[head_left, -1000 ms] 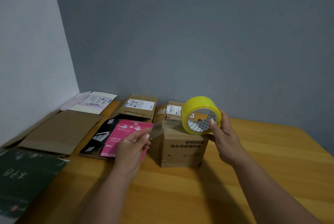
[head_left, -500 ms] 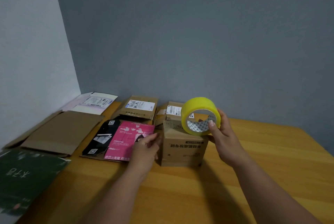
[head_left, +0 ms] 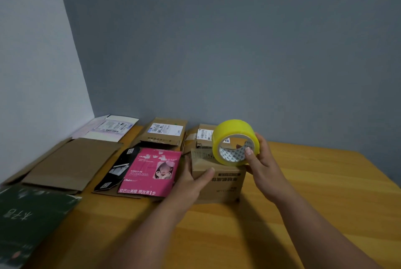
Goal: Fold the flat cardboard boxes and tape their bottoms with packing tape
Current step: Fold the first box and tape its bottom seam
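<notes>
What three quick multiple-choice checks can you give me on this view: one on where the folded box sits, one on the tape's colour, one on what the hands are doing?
1. Where does the folded brown box stand?
A. on the pink flat box
B. on the wooden table, right of the pink flat box
C. against the left wall

2. What colour is the tape roll?
A. yellow
B. brown
C. white

3. What is the left hand doing?
A. pinching a tape end in the air
B. lying flat on the table
C. pressing on the box's left side

Answers: 1 B, the box stands on the table beside the pink flat box; 2 A, the roll held by the right hand is yellow; 3 C, its thumb lies across the box's front edge.
</notes>
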